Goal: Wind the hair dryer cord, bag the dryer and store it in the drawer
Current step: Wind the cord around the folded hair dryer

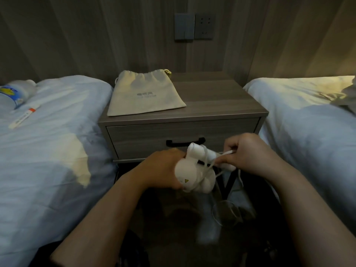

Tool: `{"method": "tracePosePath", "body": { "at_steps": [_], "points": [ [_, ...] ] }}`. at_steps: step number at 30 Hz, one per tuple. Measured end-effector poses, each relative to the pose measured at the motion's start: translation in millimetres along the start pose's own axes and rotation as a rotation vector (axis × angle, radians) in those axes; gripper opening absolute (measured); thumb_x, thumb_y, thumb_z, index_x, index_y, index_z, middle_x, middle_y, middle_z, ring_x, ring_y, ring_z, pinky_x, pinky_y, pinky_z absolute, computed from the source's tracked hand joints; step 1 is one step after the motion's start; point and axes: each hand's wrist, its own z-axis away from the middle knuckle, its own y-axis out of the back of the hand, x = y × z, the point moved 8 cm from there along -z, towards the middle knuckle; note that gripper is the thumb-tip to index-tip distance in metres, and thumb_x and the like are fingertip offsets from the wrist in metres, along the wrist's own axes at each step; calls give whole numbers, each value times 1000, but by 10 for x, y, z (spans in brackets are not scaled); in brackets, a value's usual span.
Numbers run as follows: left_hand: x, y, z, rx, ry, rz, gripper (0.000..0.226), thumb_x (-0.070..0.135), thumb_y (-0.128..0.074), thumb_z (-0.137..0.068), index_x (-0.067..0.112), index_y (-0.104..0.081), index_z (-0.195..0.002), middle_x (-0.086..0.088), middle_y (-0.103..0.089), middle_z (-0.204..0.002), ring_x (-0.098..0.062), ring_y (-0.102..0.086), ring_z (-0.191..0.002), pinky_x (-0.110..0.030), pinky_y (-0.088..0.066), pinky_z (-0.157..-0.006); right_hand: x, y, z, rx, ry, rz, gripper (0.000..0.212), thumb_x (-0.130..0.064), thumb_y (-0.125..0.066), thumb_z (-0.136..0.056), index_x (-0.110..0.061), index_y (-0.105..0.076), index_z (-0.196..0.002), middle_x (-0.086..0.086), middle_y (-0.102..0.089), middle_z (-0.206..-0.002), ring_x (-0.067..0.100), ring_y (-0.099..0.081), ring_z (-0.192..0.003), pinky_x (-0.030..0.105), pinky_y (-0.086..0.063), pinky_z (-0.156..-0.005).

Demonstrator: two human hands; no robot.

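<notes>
The left hand (pixel 163 168) is wrapped round the body of the dryer (pixel 194 174), fingers curled tight on it. The right hand (pixel 248 157) pinches the cord (pixel 227 152) between thumb and fingertips, drawn taut just right of the dryer. Both are held low in front of the drawer (pixel 154 135), between the two beds.

The dryer is small, white and folded, with a yellow warning triangle on its round body. A few turns of thin white cord already cross it; the rest hangs slack below the right hand and loops on the dim floor.

The drawer is closed, its black handle (pixel 185 142) partly hidden behind the dryer. On the nightstand (pixel 221 99) the cloth bag (pixel 146 93) lies flat at the left, drawstring end toward the wall. A bottle (pixel 13 93) and a thin tube (pixel 25 116) lie on the left bed (pixel 48 151); the right bed (pixel 308 122) has crumpled cloth at its far edge. A switch (pixel 184 26) and socket (pixel 204 26) sit on the wall above.
</notes>
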Motion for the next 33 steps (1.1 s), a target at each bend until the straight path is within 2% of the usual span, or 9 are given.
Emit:
{"method": "tracePosePath", "body": {
  "at_steps": [5,10,13,16,20,22,26,29,33],
  "points": [
    [39,-78,-11,-66,-39,-18,73,41,-80,-61,32,-46,-125,8,-52,-118,-12,-53,-105,-31,-46,-90,36,-61,-9,-101,83,-70,8,-18,-68,-80,-22,-71,-74,-5,-69,-74,5,-62,-72,36,-54,-73],
    [125,-123,-2,-100,-112,-26,65,36,-80,-63,32,-49,-120,8,-51,-118,-11,-52,-105,-30,-46,-90,199,49,-48,76,-44,-73,38,-41,-82,-60,-8,-62,-58,8,-64,-59,20,-60,-60,35,-49,-57],
    [205,-157,19,-122,-159,18,64,33,-81,-62,30,-52,-119,8,-52,-118,-10,-52,-104,-26,-45,-88,262,-28,-85,75,-83,-139,34,-36,-83,-60,-8,-63,-58,6,-62,-56,7,-54,-51,21,-45,-50],
    [225,-145,41,-147,-172,142,66,30,-83,-60,31,-51,-119,12,-51,-118,-5,-51,-104,-20,-42,-88,373,-134,-144,30,-87,-353,18,-21,-78,-71,-14,-66,-59,4,-60,-57,0,-48,-47,9,-39,-48],
    [232,-131,55,-207,-164,238,73,27,-84,-60,33,-47,-123,17,-49,-118,-2,-48,-107,-14,-40,-88,486,-341,-168,-147,-65,-783,15,-2,-62,-83,-12,-66,-72,-7,-60,-51,2,-50,-48,16,-40,-50],
    [256,-139,63,-239,-164,318,71,24,-84,-61,35,-47,-121,19,-50,-116,-1,-51,-107,-15,-44,-89,486,-477,-161,-306,-62,-1024,2,-10,-66,-79,-11,-66,-77,-4,-62,-58,10,-48,-52,18,-40,-50],
    [280,-69,75,-222,-149,561,68,25,-84,-54,44,-51,-110,19,-58,-114,-5,-58,-106,-24,-52,-87,542,-620,-216,-407,-114,-1293,52,-38,-93,-34,-16,-72,-76,2,-68,-66,13,-62,-51,19,-50,-45],
    [254,9,66,-152,-130,781,67,32,-77,-45,43,-55,-107,11,-62,-111,-14,-61,-106,-30,-55,-86,656,-731,-264,-325,-208,-1448,103,-36,-95,-17,0,-60,-107,13,-67,-72,16,-62,-49,20,-51,-44],
    [110,83,-10,25,-50,1114,67,26,-75,-40,24,-60,-105,-4,-62,-101,-22,-59,-98,-38,-51,-84,610,-729,-305,-287,-125,-1472,82,-31,-92,-39,-3,-64,-110,9,-71,-82,23,-62,-67,26,-53,-61]
  ]
}}
